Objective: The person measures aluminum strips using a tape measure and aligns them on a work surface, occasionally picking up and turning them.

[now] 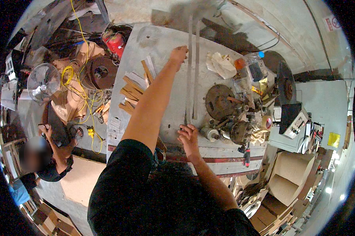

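Note:
Two long thin grey strips (190, 78) lie nearly side by side, running away from me over a grey metal-topped table (154, 114). My left arm stretches far across the table, and my left hand (179, 55) is closed beside the left strip's far part. What its fingers hold, if anything, is hidden. Close to me, my right hand (189, 141) has its fingers bent but apart, with fingertips at the near end of the left strip. Beneath my left forearm lies a loose pile of short brown and grey strips (132, 91).
To the right stand a round dark metal disc (220, 102), a greasy machine part (239, 131), crumpled cloth (220, 65) and a red-handled tool (247, 156). A fire extinguisher (115, 43), yellow cord (84, 98) and fan (43, 82) are at left, near another person (57, 157).

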The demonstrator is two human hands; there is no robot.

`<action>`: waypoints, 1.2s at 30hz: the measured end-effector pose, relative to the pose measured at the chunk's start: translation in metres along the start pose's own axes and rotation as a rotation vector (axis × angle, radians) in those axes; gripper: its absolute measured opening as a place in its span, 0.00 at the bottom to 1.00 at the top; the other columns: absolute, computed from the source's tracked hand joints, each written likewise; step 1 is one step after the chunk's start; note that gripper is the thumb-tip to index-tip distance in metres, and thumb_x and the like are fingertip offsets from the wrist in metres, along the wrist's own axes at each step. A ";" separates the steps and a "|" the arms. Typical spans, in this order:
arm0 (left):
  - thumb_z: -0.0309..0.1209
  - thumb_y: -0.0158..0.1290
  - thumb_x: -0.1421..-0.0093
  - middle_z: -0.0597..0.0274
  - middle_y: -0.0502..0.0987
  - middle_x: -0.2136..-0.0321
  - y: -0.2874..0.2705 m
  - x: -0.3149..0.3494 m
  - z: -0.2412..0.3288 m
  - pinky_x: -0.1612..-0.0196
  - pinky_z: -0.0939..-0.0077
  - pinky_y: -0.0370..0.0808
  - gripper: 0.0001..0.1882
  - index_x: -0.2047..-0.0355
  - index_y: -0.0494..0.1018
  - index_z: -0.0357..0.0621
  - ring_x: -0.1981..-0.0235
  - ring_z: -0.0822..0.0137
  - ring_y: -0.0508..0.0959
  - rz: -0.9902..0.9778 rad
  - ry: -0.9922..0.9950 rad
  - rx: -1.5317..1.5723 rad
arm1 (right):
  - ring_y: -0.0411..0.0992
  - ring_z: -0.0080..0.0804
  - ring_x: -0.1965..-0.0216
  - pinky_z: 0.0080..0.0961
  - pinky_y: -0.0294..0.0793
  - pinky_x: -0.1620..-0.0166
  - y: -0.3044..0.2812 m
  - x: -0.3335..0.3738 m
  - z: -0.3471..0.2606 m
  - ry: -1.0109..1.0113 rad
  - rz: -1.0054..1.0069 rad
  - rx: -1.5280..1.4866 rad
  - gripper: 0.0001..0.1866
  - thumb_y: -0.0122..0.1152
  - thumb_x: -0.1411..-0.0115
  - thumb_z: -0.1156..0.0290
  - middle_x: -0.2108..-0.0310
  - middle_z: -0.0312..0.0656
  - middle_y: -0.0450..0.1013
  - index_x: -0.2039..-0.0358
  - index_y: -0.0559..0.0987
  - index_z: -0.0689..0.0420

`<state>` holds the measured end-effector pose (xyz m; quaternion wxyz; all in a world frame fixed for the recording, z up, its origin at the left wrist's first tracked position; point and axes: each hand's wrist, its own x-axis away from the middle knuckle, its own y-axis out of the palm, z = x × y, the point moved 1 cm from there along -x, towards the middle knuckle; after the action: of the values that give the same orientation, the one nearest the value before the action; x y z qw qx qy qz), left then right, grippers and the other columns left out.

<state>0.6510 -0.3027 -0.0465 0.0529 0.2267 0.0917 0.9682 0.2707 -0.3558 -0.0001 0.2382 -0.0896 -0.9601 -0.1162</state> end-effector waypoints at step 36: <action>0.46 0.44 0.39 0.64 0.77 0.57 0.002 0.022 0.011 0.68 0.71 0.66 0.25 0.52 0.72 0.39 0.72 0.70 0.69 -0.083 -0.106 -0.100 | 0.65 0.36 0.48 0.32 0.71 0.53 -0.005 -0.003 0.009 -0.031 0.018 0.003 0.29 0.48 0.42 0.80 0.43 0.47 0.60 0.42 0.51 0.53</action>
<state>0.6364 -0.2995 -0.0267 0.1090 0.2709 0.0497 0.9551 0.2680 -0.3584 -0.0098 0.2244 -0.0995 -0.9630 -0.1114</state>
